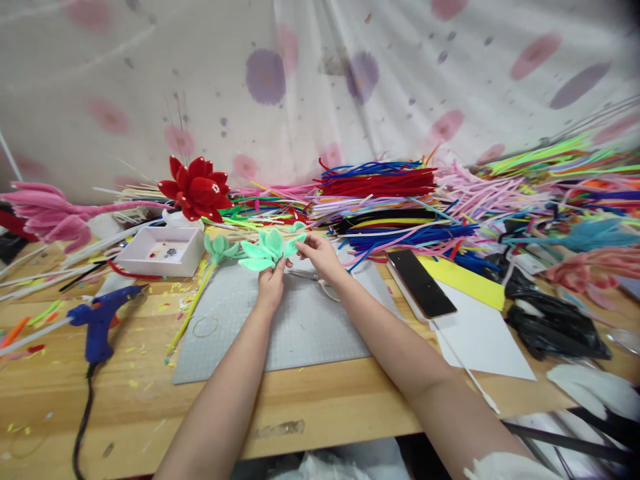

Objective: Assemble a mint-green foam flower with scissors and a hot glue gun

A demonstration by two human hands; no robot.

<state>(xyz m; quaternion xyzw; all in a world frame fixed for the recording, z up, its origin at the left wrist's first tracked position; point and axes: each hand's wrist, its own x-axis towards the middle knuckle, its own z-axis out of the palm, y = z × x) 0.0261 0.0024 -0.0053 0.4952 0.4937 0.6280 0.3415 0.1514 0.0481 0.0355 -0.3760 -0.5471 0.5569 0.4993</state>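
Observation:
A mint-green pipe-cleaner flower (263, 249) is held up over the grey cutting mat (230, 333). My left hand (273, 283) grips it from below, fingers closed around its base, which they hide. On the flower's right side, my right hand (320, 255) pinches one green petal (296, 244) between thumb and fingers. Scissors (325, 288) lie on the mat behind and below my right hand, partly covered by it. Just left of the held flower rests a second green flower (220, 248) on a yellow stem (193, 310).
A blue glue gun (100, 323) with a black cord stands at left, near a white box (163, 251) holding small beads. Behind are a red flower (197, 189) and heaped pipe cleaners (380, 183). A phone (423, 283), white paper (480, 340) and black plastic bag (555, 327) lie right.

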